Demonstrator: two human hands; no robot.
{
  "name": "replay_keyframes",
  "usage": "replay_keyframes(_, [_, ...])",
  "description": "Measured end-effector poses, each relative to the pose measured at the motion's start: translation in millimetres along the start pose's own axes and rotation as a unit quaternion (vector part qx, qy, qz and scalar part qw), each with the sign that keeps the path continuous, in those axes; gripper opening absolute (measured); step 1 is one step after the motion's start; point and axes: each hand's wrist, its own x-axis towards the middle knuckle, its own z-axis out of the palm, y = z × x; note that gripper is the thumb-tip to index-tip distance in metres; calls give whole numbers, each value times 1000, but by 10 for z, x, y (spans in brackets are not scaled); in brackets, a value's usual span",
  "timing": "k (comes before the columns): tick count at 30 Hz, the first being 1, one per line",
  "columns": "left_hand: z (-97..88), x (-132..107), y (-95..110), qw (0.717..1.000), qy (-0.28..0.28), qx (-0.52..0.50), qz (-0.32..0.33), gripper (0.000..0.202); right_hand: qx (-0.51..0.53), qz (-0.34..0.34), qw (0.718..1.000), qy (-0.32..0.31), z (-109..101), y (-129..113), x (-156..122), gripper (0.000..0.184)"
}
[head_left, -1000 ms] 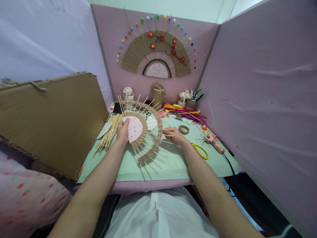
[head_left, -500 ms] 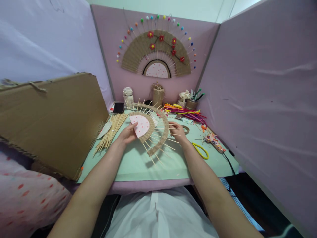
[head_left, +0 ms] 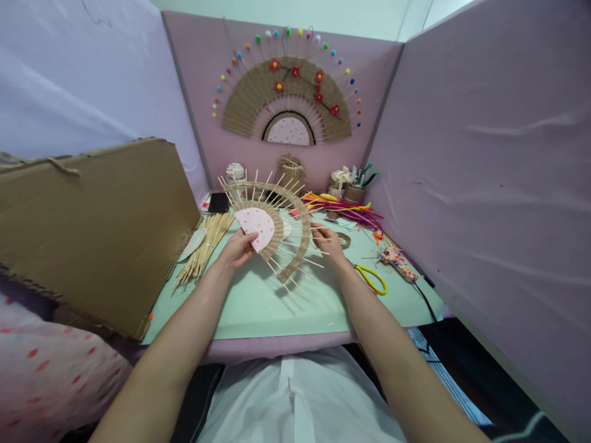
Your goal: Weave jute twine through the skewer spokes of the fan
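Observation:
A half-round fan frame (head_left: 295, 227) of wooden skewers, with twine-wrapped arcs and a pink dotted paper centre (head_left: 257, 224), is held tilted above the green mat (head_left: 277, 301). My left hand (head_left: 239, 248) grips it at the pink centre, fingers closed on its lower edge. At the frame's right side, my right hand (head_left: 325, 239) pinches the skewers. A finished fan (head_left: 287, 98) with red flowers and coloured beads hangs on the back wall.
A bundle of loose skewers (head_left: 205, 245) lies at the left beside a big cardboard sheet (head_left: 92, 221). Yellow scissors (head_left: 372, 278), pipe cleaners (head_left: 346, 208), a twine roll (head_left: 342, 239), jars (head_left: 290, 171) and a black phone (head_left: 218, 202) crowd the back and right.
The fan frame has been lifted off the mat, moved a little away from me and turned more upright. My right hand rose with it along the right side.

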Motion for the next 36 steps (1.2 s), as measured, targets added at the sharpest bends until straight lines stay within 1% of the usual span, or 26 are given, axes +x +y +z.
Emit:
replay_keyframes(4, [-44,16,51,999,25,7,28,44,-55,-27,998,21,-20,7,-4,35])
replay_keyframes(8, [-93,34,107,998,41,26,46,45,-73,-57,995,36,-77,83,34,31])
replay_keyframes(13, [-139,51,159,996,49,52,55,46,-121,-115,984,63,-158,177,89,29])
replay_keyframes(18, [-143,60,153,995,52,61,60,47,-185,-164,967,54,-171,221,94,27])
replay_keyframes(22, [-144,78,125,995,53,59,63,46,-233,-194,951,55,-142,203,53,26])
replay_keyframes(25, [-145,91,111,994,62,54,71,45,-235,-207,948,55,-122,161,19,24])
replay_keyframes(26, [-142,92,111,994,65,51,74,45,-222,-201,952,57,-116,149,14,23])
replay_keyframes(28, [-132,86,119,994,69,42,79,44,-172,-167,968,70,-107,136,17,23])
replay_keyframes(31, [-108,61,146,994,71,30,81,42,-61,-80,992,82,-111,140,49,28])
replay_keyframes(33, [-94,44,161,994,70,24,81,41,-8,-33,997,67,-124,147,71,30])
replay_keyframes(36, [-75,27,155,995,63,15,73,40,26,1,999,46,-129,145,72,30])
